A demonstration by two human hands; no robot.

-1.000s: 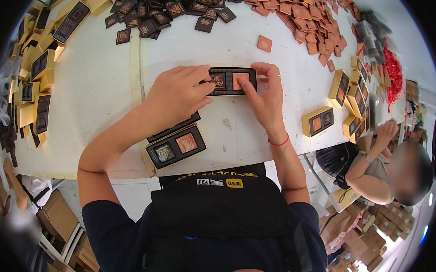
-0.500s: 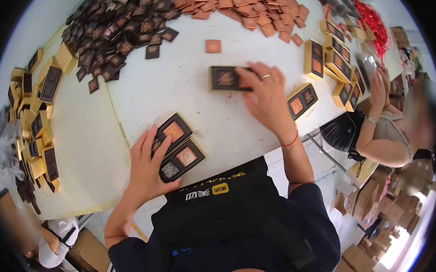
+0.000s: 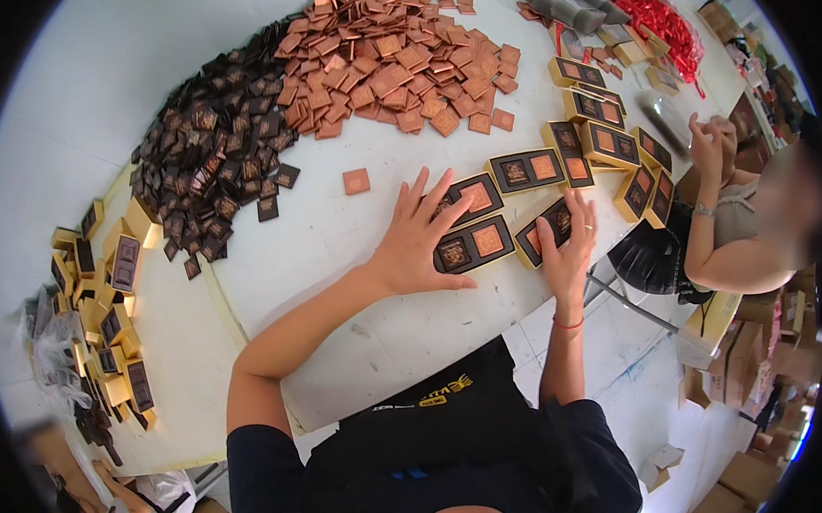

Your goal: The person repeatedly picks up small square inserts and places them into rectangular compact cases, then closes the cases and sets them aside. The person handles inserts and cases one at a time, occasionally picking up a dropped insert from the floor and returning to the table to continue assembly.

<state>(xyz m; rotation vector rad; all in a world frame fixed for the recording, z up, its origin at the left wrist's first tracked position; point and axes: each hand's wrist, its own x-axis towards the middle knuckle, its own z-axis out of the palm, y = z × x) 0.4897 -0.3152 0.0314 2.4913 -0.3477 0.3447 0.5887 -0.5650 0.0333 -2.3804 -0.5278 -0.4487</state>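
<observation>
My left hand [image 3: 407, 247] spans two open gift boxes lying side by side, its thumb along the edge of the near box [image 3: 476, 245] and its fingers over the far box [image 3: 483, 196]. Each box has a black two-place insert; the near one shows a dark square and a copper square, while my fingers partly cover the far one. My right hand [image 3: 569, 243] grips another gold-edged box [image 3: 528, 244] between thumb and fingers and hides part of its contents. Just beyond lies a filled box [image 3: 525, 170], its dark and copper squares visible.
Dark square pieces [image 3: 218, 147] and copper square pieces [image 3: 391, 72] form big heaps at the back. One loose copper square [image 3: 356, 181] lies apart. More gold boxes [image 3: 608, 144] stand at right, others [image 3: 123, 336] at left. A co-worker's hands [image 3: 712, 141] are at the right.
My left hand has slid its two boxes rightward, up to the others. My right hand has left the dark-topped box farther back and come down right onto another box. The view has shifted.
</observation>
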